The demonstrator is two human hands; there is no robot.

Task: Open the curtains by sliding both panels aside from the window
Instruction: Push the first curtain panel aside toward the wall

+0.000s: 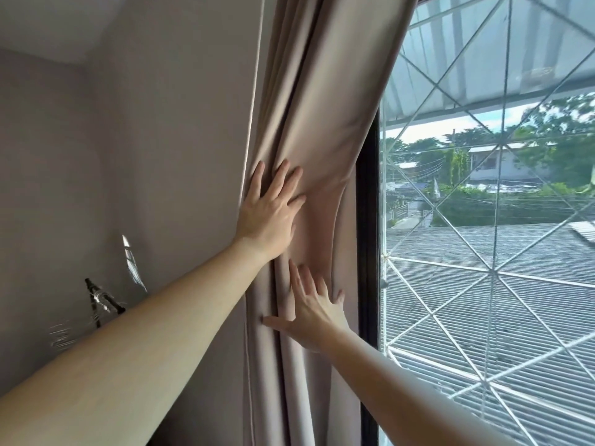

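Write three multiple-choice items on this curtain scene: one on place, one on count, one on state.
1. Where is the bunched curtain panel?
A. left of the window frame
B. right of it
C. across the glass

2. How many hands touch the curtain?
A. none
B. one
C. two

3. How are the hands held?
A. fists
B. flat, fingers spread
C. pinching

Answers: 1 A, the folds sit against the wall. 2 C, left hand above right hand. 3 B, both palms press the fabric.

1 head view, close to the curtain point(309, 130), facing wall point(161, 156) and window point(483, 220), angled upward
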